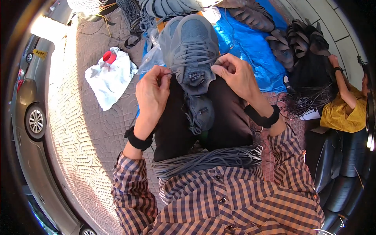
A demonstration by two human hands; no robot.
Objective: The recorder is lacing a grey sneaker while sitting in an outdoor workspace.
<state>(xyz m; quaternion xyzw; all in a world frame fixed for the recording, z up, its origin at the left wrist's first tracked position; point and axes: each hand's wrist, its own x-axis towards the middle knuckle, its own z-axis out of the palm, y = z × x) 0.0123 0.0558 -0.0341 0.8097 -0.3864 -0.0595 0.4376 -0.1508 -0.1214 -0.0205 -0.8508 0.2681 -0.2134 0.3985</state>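
A grey sneaker (197,33) rests on my lap with its toe pointing away from me, criss-cross laces (196,55) running over its tongue. My left hand (152,92) is beside its left edge, thumb and finger pinched on a lace end. At the right edge, my right hand (239,78) pinches the other side, where the lace is barely visible. Part of another grey shoe (171,33) shows behind the sneaker's left side. Nearer to me, a further dark grey shoe (201,113) sits between my thighs. A bundle of grey shoelaces (207,159) lies across my waist.
On the left pavement lies a white plastic bag (111,80) with a red cap (109,57). Blue sheeting (254,51) spreads ahead, with stacked shoe parts (280,49) and dark laces (305,98). A person in yellow (346,111) works at right. Cars (29,113) stand far left.
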